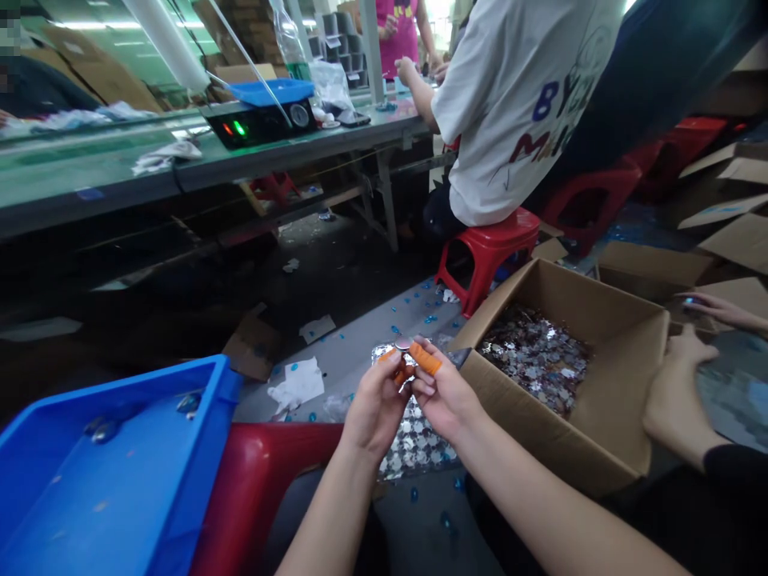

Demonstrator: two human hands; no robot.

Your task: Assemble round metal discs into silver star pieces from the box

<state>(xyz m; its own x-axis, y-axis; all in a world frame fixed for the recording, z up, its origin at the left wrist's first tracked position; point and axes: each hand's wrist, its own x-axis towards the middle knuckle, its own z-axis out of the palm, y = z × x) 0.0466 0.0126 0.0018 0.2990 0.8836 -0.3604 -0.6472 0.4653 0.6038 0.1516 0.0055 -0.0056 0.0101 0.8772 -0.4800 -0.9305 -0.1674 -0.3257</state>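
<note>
My left hand (377, 404) and my right hand (449, 396) meet in front of me, fingers closed in a pinch. Orange covers wrap some of the fingertips. Between them is a small shiny disc (403, 343), mostly hidden by the fingers, so its exact kind does not show. Below the hands lies a sheet of silvery, flower-like pieces (414, 452) set in rows, partly covered by my wrists. To the right, an open cardboard box (618, 320) holds a heap of loose silvery pieces (537, 360).
At left, a blue tray (120, 480) with a few dark shiny pieces rests on a red stool (270, 448). Another person's hands (684, 376) work at far right. A person in white sits on a red stool (492, 248) by the green bench (48, 188). Scraps litter the floor.
</note>
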